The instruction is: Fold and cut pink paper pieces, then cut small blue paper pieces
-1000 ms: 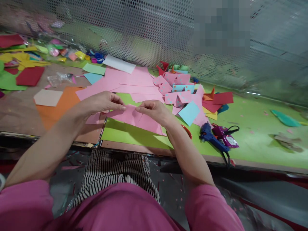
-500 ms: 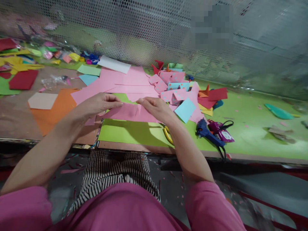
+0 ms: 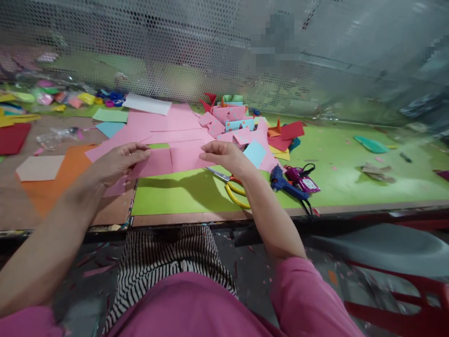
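Between my two hands a strip of pink paper is stretched above the table, with a crease or slit near its middle. My left hand pinches the strip's left end. At the right end, the fingers and thumb of my right hand are closed on it. Yellow-handled scissors lie on the green surface below my right wrist, partly hidden by the forearm. Behind the strip lie large pink paper sheets, and dotted pink folded pieces are heaped to their right.
A blue glue gun and a purple case lie right of my forearm. Orange paper and a cream piece are at left. A perforated metal panel stands behind. A grey stool is at lower right.
My hands have moved apart, and the pink strip now hangs flatter with its face showing. More of the scissors shows. The view has shifted to the right.
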Available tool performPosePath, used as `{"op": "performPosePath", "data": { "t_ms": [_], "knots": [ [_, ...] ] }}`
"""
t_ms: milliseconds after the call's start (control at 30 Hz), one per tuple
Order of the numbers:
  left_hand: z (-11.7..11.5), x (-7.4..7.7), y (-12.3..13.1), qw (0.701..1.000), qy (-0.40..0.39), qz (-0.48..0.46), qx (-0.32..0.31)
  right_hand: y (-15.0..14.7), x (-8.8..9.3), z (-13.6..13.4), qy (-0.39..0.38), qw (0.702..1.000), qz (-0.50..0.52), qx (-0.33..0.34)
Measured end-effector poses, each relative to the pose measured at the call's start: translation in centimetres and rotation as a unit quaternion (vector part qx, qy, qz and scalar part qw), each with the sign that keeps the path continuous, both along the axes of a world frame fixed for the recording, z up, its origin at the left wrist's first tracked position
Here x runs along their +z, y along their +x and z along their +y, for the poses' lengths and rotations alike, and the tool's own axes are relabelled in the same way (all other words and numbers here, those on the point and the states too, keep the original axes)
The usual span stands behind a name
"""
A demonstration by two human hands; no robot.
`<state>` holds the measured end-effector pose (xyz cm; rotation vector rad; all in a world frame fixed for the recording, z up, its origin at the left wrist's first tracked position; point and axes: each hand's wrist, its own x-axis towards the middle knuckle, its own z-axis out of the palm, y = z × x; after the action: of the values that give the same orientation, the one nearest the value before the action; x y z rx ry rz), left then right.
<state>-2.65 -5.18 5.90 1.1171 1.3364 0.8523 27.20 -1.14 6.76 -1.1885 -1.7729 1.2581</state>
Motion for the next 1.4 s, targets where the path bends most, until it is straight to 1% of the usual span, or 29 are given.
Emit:
{"op": "performPosePath", "data": {
  "t_ms": [133,300,500,667,800,900,1000,1100,1267,1400],
  "knots": [
    [-0.4,0.3,0.1,1.0,0.01,0.0,-0.009,-0.3,0.0,0.1,0.001,1.0,0.015,0.011],
    [-0.2,0.2,0.0,0.997,0.054,0.048,-0.002,-0.2,0.0,0.1,0.009,1.0,0.006,0.004],
    [0.1,0.2,0.3,0.995,0.058,0.083,0.003,0.2,-0.2,0.1,0.007,1.0,-0.007,-0.003],
    [0.3,-0.3,-0.1,0.998,0.049,0.044,0.023,0.7,-0.5,0.5,0.008,1.0,-0.006,-0.026],
    [-0.2,-0.4,-0.6,0.997,0.047,0.056,0.007,0.9,-0.8,0.7,-0.002,0.999,0.006,-0.05],
    [-0.7,0.0,-0.2,0.998,0.033,0.038,0.023,0.8,-0.7,0.6,0.001,0.999,-0.001,-0.036],
    [-0.8,0.5,0.3,0.998,0.038,0.028,0.033,0.8,-0.4,0.4,0.005,0.999,-0.041,-0.01],
    [-0.5,0.4,0.3,0.997,0.051,0.051,0.021,0.8,-0.1,0.3,0.003,0.997,-0.073,0.0],
    [0.2,-0.1,-0.2,0.988,0.102,0.12,-0.005,0.8,-0.3,0.5,-0.01,0.997,-0.079,-0.007],
    [0.4,-0.4,-0.4,0.984,0.119,0.132,-0.006,0.7,-0.6,0.6,-0.009,0.997,-0.075,-0.008]
  ]
}}
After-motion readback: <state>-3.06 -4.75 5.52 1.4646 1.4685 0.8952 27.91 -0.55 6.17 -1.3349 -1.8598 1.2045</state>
